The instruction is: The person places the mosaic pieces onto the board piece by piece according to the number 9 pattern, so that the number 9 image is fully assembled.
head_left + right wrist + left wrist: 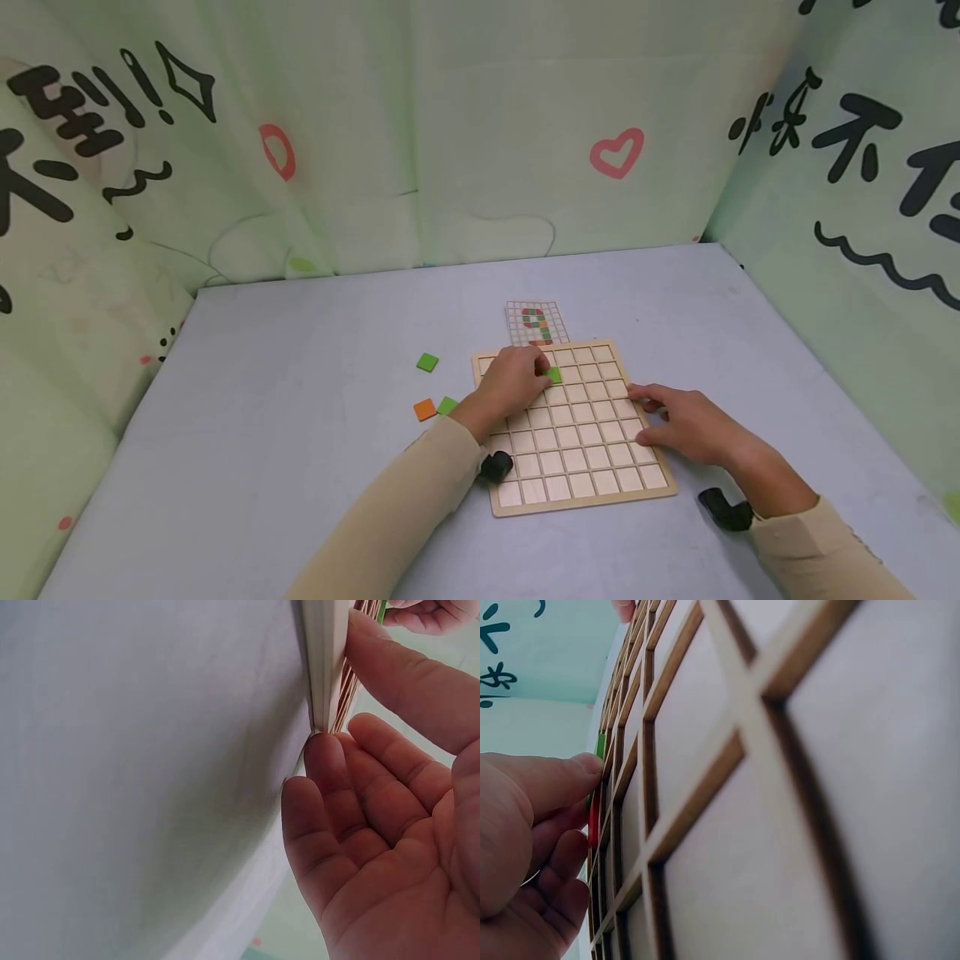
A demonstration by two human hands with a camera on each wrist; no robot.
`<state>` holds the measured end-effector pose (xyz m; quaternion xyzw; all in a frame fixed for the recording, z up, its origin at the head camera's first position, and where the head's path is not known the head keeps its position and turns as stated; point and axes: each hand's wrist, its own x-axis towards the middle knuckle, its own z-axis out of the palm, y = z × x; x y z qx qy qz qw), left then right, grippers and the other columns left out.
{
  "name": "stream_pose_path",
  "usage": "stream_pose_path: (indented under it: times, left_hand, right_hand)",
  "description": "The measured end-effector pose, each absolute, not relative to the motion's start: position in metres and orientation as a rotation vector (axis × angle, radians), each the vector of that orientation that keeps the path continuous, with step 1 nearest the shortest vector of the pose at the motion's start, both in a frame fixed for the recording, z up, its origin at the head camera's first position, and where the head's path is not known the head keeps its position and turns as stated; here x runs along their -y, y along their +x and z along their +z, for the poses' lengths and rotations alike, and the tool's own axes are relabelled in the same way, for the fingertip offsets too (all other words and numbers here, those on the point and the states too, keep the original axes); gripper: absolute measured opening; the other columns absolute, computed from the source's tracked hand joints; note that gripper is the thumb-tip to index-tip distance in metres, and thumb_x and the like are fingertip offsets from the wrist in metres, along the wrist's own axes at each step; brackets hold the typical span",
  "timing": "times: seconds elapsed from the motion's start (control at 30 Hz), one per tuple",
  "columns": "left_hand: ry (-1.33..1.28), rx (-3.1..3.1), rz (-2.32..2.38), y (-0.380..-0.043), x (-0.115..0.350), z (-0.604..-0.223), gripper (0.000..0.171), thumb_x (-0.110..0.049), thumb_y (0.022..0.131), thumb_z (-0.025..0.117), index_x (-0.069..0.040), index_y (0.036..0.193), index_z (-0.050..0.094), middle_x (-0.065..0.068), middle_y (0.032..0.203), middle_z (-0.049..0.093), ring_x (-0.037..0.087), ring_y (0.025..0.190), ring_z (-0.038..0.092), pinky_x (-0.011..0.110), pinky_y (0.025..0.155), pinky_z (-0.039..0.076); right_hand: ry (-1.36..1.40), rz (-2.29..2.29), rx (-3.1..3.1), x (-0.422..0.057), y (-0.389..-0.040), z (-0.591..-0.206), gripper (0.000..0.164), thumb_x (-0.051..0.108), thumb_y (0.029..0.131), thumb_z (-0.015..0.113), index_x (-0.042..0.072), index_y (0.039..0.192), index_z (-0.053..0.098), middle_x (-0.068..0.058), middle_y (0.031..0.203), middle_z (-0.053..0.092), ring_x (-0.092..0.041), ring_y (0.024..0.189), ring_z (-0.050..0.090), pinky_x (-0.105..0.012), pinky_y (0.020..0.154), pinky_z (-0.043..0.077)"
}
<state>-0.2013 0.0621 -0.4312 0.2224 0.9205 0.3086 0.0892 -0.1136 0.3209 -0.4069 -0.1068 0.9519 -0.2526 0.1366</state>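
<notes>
A square wooden grid board (585, 502) with pale cells lies flat on the table. Over its upper part, my left hand (512, 382) pinches a small green tile (554, 375) between thumb and fingers, at the grid. In the left wrist view, a red tile (594, 825) shows at the grid beside the green one, partly hidden by the fingers. My right hand (693, 425) touches the board's right edge with thumb and fingertips, the fingers relaxed and slightly bent. In the right wrist view, its thumb (405, 682) reaches the frame's rim.
Behind the board lies a printed pattern card (555, 321) with coloured squares. Left of the board are a green tile (427, 362), an orange tile (424, 409) and another green tile (447, 405) partly behind my left forearm. Printed curtains surround the white table (300, 433).
</notes>
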Motion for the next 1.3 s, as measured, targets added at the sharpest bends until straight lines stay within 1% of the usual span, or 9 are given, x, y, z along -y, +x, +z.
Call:
stream_pose_path:
  times: [0.13, 0.37, 0.63, 0.97, 1.07, 1.3]
  left_hand:
    - [0.666, -2.743, 0.907, -0.2013, -0.0620, -0.4310, 0.015, -0.022, 0.095, 0.072, -0.010, 0.103, 0.071, -0.003, 0.092, 0.065, 0.011, 0.082, 0.055, 0.025, 0.074, 0.047]
    - [0.673, -2.747, 0.874, -0.2017, -0.0623, -0.4310, 0.020, -0.022, 0.095, 0.071, -0.010, 0.111, 0.071, -0.003, 0.094, 0.066, 0.011, 0.085, 0.054, 0.024, 0.077, 0.046]
    - [0.669, -2.732, 0.863, -0.2016, -0.0634, -0.4292, 0.021, -0.020, 0.095, 0.071, -0.010, 0.114, 0.070, -0.003, 0.094, 0.065, 0.011, 0.084, 0.054, 0.024, 0.079, 0.046]
    - [0.677, -2.724, 0.860, -0.2026, -0.0631, -0.4323, 0.025, -0.020, 0.096, 0.070, -0.009, 0.118, 0.069, -0.001, 0.104, 0.068, 0.010, 0.087, 0.056, 0.024, 0.081, 0.047]
    - [0.684, -2.726, 0.859, -0.2028, -0.0630, -0.4329, 0.025, -0.020, 0.096, 0.069, -0.009, 0.119, 0.069, 0.000, 0.107, 0.068, 0.011, 0.090, 0.057, 0.025, 0.083, 0.047]
    - [0.675, -2.745, 0.827, -0.2013, -0.0608, -0.4299, 0.030, -0.020, 0.097, 0.068, -0.011, 0.125, 0.068, 0.000, 0.117, 0.068, 0.014, 0.103, 0.059, 0.027, 0.090, 0.047]
  right_hand:
    - [-0.310, -0.739, -2.754, -0.3204, -0.1131, -0.4067, 0.065, 0.021, 0.084, 0.080, -0.001, 0.139, 0.053, -0.021, 0.121, 0.062, -0.038, 0.108, 0.060, -0.053, 0.089, 0.047]
    - [-0.318, -0.729, -2.755, -0.3207, -0.1137, -0.4069, 0.066, 0.023, 0.084, 0.081, -0.002, 0.138, 0.053, -0.021, 0.122, 0.062, -0.038, 0.107, 0.059, -0.053, 0.089, 0.047]
    - [-0.310, -0.734, -2.755, -0.3204, -0.1132, -0.4060, 0.066, 0.022, 0.084, 0.081, -0.002, 0.139, 0.053, -0.022, 0.124, 0.061, -0.039, 0.109, 0.059, -0.054, 0.091, 0.047]
    - [-0.311, -0.746, -2.758, -0.3199, -0.1133, -0.4076, 0.066, 0.023, 0.084, 0.080, -0.002, 0.139, 0.054, -0.020, 0.128, 0.061, -0.037, 0.110, 0.058, -0.052, 0.091, 0.047]
    - [-0.307, -0.742, -2.757, -0.3208, -0.1134, -0.4077, 0.067, 0.023, 0.084, 0.081, -0.003, 0.139, 0.053, -0.021, 0.125, 0.061, -0.038, 0.110, 0.058, -0.053, 0.090, 0.047]
    - [-0.303, -0.744, -2.754, -0.3219, -0.1135, -0.4081, 0.068, 0.023, 0.084, 0.081, -0.002, 0.141, 0.052, -0.020, 0.124, 0.061, -0.037, 0.110, 0.059, -0.052, 0.090, 0.047]
